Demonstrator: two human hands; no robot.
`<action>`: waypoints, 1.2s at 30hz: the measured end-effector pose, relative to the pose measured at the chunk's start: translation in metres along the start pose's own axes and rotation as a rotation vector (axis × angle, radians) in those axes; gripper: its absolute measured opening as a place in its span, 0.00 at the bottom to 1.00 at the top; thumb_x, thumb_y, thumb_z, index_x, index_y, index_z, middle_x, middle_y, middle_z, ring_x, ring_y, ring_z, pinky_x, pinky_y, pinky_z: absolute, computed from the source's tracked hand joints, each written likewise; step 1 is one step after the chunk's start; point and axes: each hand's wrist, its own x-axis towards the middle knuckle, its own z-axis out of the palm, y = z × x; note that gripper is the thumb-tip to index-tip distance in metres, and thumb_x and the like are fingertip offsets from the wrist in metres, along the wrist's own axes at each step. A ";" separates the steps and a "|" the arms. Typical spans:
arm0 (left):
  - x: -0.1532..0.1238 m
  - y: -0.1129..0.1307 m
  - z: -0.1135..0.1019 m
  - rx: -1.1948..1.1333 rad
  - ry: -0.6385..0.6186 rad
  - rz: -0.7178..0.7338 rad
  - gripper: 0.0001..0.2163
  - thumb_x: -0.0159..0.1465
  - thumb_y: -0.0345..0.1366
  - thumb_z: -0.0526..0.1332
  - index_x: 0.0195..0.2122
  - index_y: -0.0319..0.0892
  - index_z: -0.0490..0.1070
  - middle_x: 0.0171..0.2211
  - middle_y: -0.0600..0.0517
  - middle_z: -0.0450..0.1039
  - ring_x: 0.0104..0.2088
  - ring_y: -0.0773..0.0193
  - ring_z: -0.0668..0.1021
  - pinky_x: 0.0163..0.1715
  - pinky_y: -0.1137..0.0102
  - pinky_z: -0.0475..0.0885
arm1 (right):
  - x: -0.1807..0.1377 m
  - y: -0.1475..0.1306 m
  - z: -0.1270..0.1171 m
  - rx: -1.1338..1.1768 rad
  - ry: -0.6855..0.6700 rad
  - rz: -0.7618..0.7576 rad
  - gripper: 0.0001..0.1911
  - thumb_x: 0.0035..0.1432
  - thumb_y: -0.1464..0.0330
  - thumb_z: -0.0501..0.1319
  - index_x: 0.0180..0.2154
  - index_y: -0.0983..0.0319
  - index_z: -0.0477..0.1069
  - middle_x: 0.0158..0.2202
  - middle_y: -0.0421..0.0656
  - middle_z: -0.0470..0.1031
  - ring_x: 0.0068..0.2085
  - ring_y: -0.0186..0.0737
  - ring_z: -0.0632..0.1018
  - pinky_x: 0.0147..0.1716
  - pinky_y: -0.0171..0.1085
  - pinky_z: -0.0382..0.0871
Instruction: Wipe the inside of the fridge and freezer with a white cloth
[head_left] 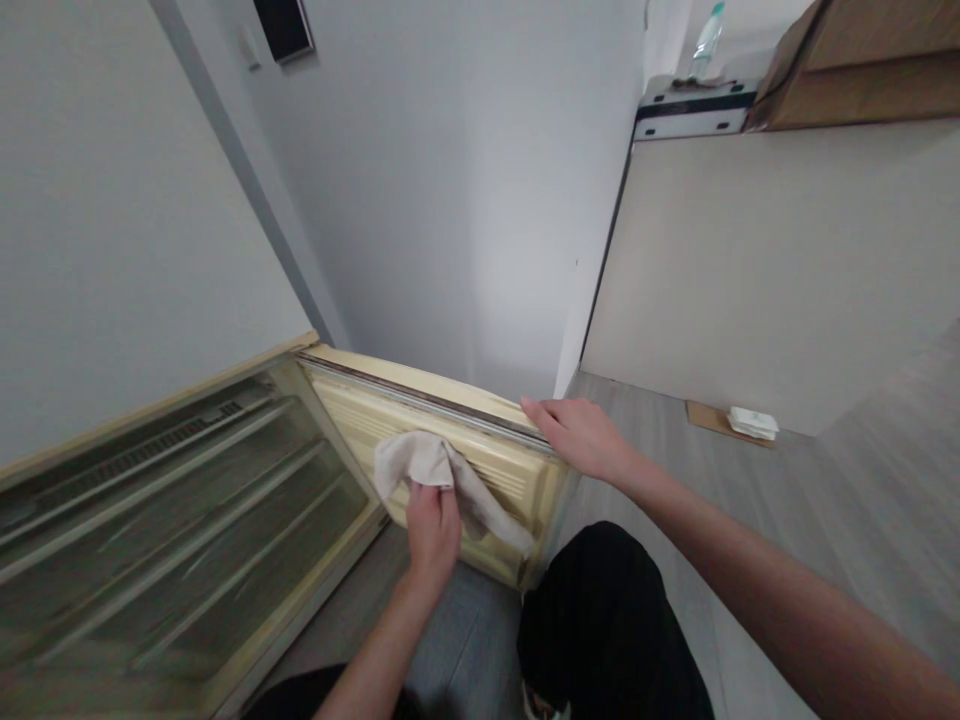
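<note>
A small yellowed fridge (187,540) stands open low at the left, its wire shelves showing. Its door (390,405) is swung out toward me, cream inner lining facing up. My left hand (431,525) is shut on a beige cloth (420,460) pressed against the door's inner lining. My right hand (581,435) rests on the door's top outer edge, fingers laid flat along it. My knee in black trousers (600,610) is just below the door.
White walls close in on the left and behind the fridge. A pale cabinet side (750,270) stands at the right, with a cardboard box (862,70) and a bottle (705,40) on top. A white packet on cardboard (750,422) lies on the grey floor.
</note>
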 end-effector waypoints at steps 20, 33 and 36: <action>-0.099 0.051 0.082 -0.154 0.044 0.041 0.15 0.69 0.37 0.52 0.48 0.45 0.77 0.42 0.39 0.77 0.51 0.46 0.78 0.56 0.45 0.73 | 0.004 0.002 0.001 -0.028 0.020 0.004 0.42 0.76 0.45 0.35 0.41 0.60 0.82 0.41 0.50 0.83 0.45 0.49 0.82 0.38 0.36 0.65; -0.034 0.046 0.046 0.079 0.151 -0.095 0.18 0.73 0.43 0.49 0.50 0.39 0.74 0.48 0.35 0.78 0.57 0.46 0.77 0.59 0.51 0.72 | 0.000 0.001 0.006 0.009 0.051 -0.007 0.45 0.74 0.43 0.33 0.39 0.61 0.82 0.39 0.50 0.83 0.42 0.48 0.82 0.36 0.36 0.65; -0.099 0.066 0.083 -0.058 0.142 0.130 0.17 0.72 0.40 0.54 0.58 0.44 0.72 0.50 0.37 0.77 0.58 0.48 0.77 0.59 0.51 0.72 | 0.000 0.003 0.004 0.001 0.047 -0.024 0.44 0.75 0.43 0.33 0.41 0.60 0.82 0.41 0.50 0.83 0.43 0.48 0.82 0.37 0.36 0.65</action>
